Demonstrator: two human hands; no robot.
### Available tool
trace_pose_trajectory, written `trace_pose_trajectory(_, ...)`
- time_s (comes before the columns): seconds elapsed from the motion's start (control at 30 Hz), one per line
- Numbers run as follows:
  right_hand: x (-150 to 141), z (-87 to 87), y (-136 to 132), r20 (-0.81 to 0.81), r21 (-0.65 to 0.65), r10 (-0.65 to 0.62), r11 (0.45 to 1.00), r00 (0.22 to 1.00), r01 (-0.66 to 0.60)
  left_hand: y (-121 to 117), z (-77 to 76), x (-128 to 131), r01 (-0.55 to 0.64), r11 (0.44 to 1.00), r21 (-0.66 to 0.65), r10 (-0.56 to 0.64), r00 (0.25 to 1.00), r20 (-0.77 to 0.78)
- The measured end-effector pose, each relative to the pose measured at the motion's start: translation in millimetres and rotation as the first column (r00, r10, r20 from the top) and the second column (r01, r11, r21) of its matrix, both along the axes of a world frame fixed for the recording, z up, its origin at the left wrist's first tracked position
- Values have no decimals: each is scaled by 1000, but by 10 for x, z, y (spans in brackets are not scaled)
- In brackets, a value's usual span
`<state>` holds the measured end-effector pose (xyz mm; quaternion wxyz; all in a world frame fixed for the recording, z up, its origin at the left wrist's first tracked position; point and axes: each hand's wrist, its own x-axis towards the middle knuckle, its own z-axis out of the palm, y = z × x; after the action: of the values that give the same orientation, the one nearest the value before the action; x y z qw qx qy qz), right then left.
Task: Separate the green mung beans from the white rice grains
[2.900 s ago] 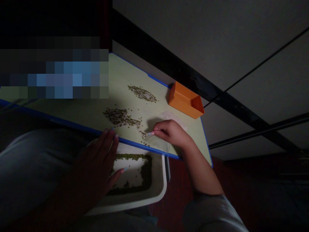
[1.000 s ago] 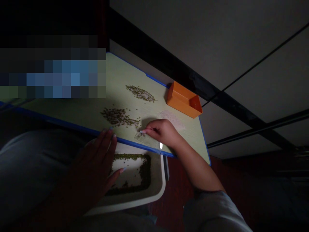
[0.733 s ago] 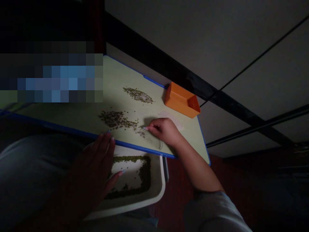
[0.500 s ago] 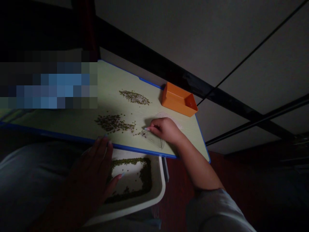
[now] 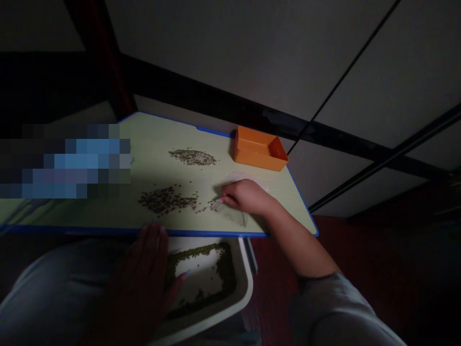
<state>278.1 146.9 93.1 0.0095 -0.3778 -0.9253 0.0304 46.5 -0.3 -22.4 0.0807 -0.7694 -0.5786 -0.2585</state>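
My right hand [image 5: 242,196] is low over a pale board with a blue rim [image 5: 211,127], its thumb and forefinger pinched together. Whatever lies between those fingertips is too small to make out. Just left of them are a few loose grains, trailing from a mixed pile of dark and greenish grains [image 5: 163,199]. A faint grey-white patch [image 5: 232,215] spreads below the hand; I cannot tell what it is. My left hand [image 5: 147,264] lies open in shadow, fingers stretched toward the board's near edge and thumb apart, over a white basin [image 5: 248,283] with green grains [image 5: 228,269] along its inner sides.
A second pile of green and pale grains [image 5: 194,157] sits farther back. An orange open box [image 5: 261,149] stands at the board's far right corner. A blurred-out blue area [image 5: 86,161] covers the left. Behind the board rise pale cabinet panels [image 5: 230,48].
The view has tilted a little, so the board and basin sit slightly lower. My right hand keeps its pinch at nearly the same spot, and my left hand stays spread at the edge.
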Motion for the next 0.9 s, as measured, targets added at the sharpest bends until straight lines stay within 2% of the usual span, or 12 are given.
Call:
trace_pose_trajectory(0.07,17,20,7,56,53,-39,998,998,36,16,-32,-36,57,997,49,-53,996,-77)
trace_pose_trajectory(0.13,37,29,21,83,111,-74,992,994,65,30,-59,-67,51,996,73,-44,994,-95)
trace_pose_trajectory(0.2,54,29,38,92,166,-109,982,990,92,37,-73,-84,22,999,40,-19,997,-70)
trace_pose_trajectory(0.23,60,28,45,92,179,-121,978,988,103,37,-75,-86,47,997,60,-41,995,-93)
trace_pose_trajectory(0.4,91,34,57,68,88,-101,992,993,95,27,-60,-76,14,999,33,-12,998,-67)
trace_pose_trajectory(0.47,113,36,66,76,70,-125,990,989,120,28,-60,-83,53,997,55,-48,995,-87)
trace_pose_trajectory(0.73,193,6,160,148,229,-299,938,943,261,40,-73,-91,55,995,85,-46,994,-104)
trace_pose_trajectory(0.9,116,-18,172,152,255,-276,939,949,232,43,-49,-59,58,995,79,-52,996,-75)
